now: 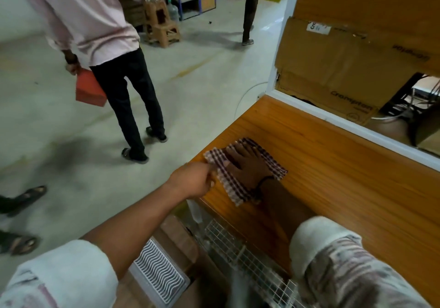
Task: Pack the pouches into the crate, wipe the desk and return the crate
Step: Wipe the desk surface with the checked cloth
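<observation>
A checked brown-and-white cloth [227, 184] lies on the wooden desk [333, 176] near its left edge. My right hand [247, 162] lies flat on the cloth with fingers spread, pressing it down. My left hand [195, 179] pinches the cloth's left edge at the desk's corner. No pouches or crate are clearly in view.
A wire-mesh rack [250, 260] and a white ribbed panel [159, 281] sit below the desk's near edge. Flattened cardboard [345, 69] leans behind the desk's white-framed partition. A person holding a red box [89, 91] stands on the floor to the left; other feet show at far left.
</observation>
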The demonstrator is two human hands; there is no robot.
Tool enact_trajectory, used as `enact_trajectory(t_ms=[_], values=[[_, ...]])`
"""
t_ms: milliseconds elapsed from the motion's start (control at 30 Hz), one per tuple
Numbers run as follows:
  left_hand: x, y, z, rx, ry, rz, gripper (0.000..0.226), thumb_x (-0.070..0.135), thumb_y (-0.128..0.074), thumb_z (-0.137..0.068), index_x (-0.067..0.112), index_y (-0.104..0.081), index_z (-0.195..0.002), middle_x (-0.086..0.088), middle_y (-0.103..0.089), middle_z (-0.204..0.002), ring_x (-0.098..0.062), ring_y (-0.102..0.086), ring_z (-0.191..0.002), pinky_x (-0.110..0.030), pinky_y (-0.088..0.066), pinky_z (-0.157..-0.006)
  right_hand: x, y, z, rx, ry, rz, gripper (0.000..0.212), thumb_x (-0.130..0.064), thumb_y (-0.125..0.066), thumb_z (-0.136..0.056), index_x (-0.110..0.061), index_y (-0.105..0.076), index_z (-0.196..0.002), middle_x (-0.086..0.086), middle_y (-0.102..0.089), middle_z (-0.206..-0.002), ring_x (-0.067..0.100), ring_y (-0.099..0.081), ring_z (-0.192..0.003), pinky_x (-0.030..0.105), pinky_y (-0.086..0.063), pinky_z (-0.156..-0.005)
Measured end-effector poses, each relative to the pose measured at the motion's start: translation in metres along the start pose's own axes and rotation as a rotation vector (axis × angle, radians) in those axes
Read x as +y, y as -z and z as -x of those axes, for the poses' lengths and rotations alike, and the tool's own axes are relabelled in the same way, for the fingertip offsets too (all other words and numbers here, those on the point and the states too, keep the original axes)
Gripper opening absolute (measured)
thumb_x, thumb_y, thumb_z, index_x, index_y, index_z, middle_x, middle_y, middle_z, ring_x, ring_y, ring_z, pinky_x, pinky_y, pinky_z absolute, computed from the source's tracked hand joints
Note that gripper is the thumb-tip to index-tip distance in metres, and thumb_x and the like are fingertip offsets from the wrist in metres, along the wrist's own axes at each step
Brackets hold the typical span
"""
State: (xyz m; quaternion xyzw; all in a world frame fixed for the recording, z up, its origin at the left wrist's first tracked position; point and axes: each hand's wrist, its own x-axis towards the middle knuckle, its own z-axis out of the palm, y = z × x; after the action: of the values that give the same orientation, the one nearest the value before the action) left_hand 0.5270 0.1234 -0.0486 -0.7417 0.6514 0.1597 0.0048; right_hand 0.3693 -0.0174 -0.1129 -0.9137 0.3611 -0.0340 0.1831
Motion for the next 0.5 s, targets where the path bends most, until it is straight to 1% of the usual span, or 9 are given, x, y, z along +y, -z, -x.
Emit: enact_trajectory(t_ms=[33,67,100,133,200,300,367,433,500], values=[[-0.004,0.003,0.002,0.056,0.042,-0.003,0.028,0.028,-0.061,-0.091,0.028,-0.065,-0.119,0.001,-0.071,-0.106,-0.017,-0.065,-0.087,-0.033,-0.055,-0.072,0.001,0.006,0.005,0.051,-0.010,-0.082,0.064,-0.058,-0.033,-0.101,-0.029,-0.024,-0.158,0.001,-0.013,-0.167,0.022,-0.007,-0.153,0.043,-0.004,-0.124],[-0.007,0.004,0.003,0.100,0.062,-0.013,0.023,0.027,-0.060,-0.091,0.027,-0.066,-0.113,0.001,-0.071,-0.100,-0.016,-0.064,-0.081,-0.031,-0.052,-0.066,0.005,0.009,0.011,0.144,-0.035,-0.109,0.060,-0.052,-0.040,-0.102,-0.027,-0.029,-0.156,0.003,-0.021,-0.165,0.024,-0.016,-0.151,0.044,-0.013,-0.123],[-0.009,0.007,0.003,0.141,0.058,-0.024,0.021,0.027,-0.058,-0.091,0.026,-0.065,-0.111,0.001,-0.070,-0.097,-0.016,-0.063,-0.079,-0.030,-0.047,-0.062,0.010,0.010,0.020,0.233,-0.079,-0.068,0.059,-0.048,-0.044,-0.101,-0.024,-0.034,-0.154,0.005,-0.030,-0.161,0.027,-0.026,-0.147,0.045,-0.022,-0.120],[-0.011,0.009,0.002,0.179,0.040,-0.035,0.020,0.026,-0.057,-0.092,0.026,-0.065,-0.110,0.000,-0.069,-0.097,-0.017,-0.064,-0.082,-0.028,-0.043,-0.061,0.014,0.010,0.029,0.277,-0.135,-0.004,0.059,-0.048,-0.046,-0.099,-0.023,-0.038,-0.152,0.007,-0.037,-0.157,0.030,-0.033,-0.143,0.048,-0.030,-0.117],[-0.010,0.013,-0.001,0.230,-0.012,-0.035,0.023,0.029,-0.053,-0.095,0.024,-0.064,-0.115,-0.001,-0.068,-0.101,-0.021,-0.065,-0.091,-0.028,-0.042,-0.064,0.017,0.002,0.046,0.229,-0.206,0.125,0.061,-0.053,-0.044,-0.097,-0.022,-0.042,-0.149,0.010,-0.041,-0.154,0.035,-0.038,-0.137,0.052,-0.036,-0.111],[-0.001,0.020,-0.013,0.189,-0.069,-0.039,0.040,0.037,-0.049,-0.098,0.027,-0.055,-0.136,-0.003,-0.062,-0.119,-0.025,-0.062,-0.105,-0.035,-0.052,-0.078,0.008,-0.009,0.056,0.122,-0.152,0.211,0.068,-0.062,-0.032,-0.094,-0.023,-0.042,-0.148,0.011,-0.038,-0.155,0.040,-0.037,-0.137,0.054,-0.034,-0.111],[0.001,0.019,-0.023,0.172,-0.127,-0.108,0.049,0.033,-0.054,-0.098,0.029,-0.046,-0.146,-0.004,-0.056,-0.135,-0.029,-0.059,-0.115,-0.041,-0.053,-0.087,-0.006,-0.012,0.055,0.066,-0.109,0.230,0.070,-0.063,-0.029,-0.094,-0.024,-0.036,-0.151,0.011,-0.034,-0.157,0.039,-0.031,-0.140,0.053,-0.028,-0.114],[0.000,0.015,-0.029,0.159,-0.175,-0.178,0.057,0.025,-0.061,-0.095,0.031,-0.042,-0.148,-0.003,-0.049,-0.144,-0.029,-0.056,-0.119,-0.042,-0.052,-0.090,-0.023,-0.016,0.054,0.037,-0.086,0.241,0.068,-0.059,-0.026,-0.097,-0.024,-0.028,-0.155,0.011,-0.028,-0.160,0.039,-0.025,-0.145,0.052,-0.023,-0.117],[-0.003,0.009,-0.031,0.118,-0.218,-0.226,0.060,0.018,-0.062,-0.092,0.036,-0.044,-0.146,-0.001,-0.047,-0.147,-0.027,-0.054,-0.120,-0.039,-0.052,-0.087,-0.037,-0.019,0.056,0.043,-0.097,0.258,0.063,-0.054,-0.025,-0.102,-0.023,-0.022,-0.157,0.012,-0.025,-0.162,0.039,-0.022,-0.147,0.052,-0.021,-0.118]])
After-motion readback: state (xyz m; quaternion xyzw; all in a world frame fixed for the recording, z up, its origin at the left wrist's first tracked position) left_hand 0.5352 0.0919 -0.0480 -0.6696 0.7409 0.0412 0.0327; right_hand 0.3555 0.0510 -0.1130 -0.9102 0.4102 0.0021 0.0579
